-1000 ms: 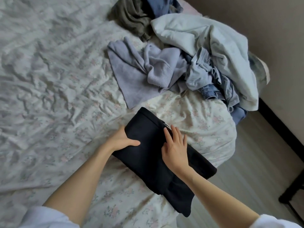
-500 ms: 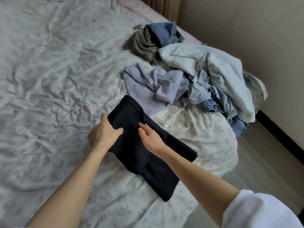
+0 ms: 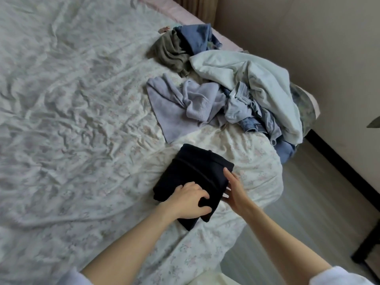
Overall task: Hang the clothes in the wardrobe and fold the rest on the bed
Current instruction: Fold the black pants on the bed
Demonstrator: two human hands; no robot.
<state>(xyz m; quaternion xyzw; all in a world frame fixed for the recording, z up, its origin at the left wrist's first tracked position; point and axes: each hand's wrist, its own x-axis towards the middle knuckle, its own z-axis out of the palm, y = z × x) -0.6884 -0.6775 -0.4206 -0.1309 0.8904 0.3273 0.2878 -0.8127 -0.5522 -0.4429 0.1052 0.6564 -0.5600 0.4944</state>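
A black garment (image 3: 193,175), folded into a compact block, lies on the near right part of the bed (image 3: 72,120), close to the bed's right edge. The left hand (image 3: 188,200) rests on the garment's near end, fingers curled down onto the cloth and the thumb hooked round its near edge, so it grips the fabric there. The right hand (image 3: 234,189) is at the garment's right side, fingers straight and held together, their tips touching the right edge of the fold; it holds nothing.

Farther off, toward the far right of the bed, lies a loose heap of clothes: a lilac sweater (image 3: 185,105) nearest the black garment but apart from it, a pale green top (image 3: 257,79) spread over the pile, denim pieces (image 3: 253,118) beneath that, and an olive garment (image 3: 170,52) beside a blue one (image 3: 195,38) at the far end. To the right are the floor (image 3: 308,202) and a wall (image 3: 308,38).
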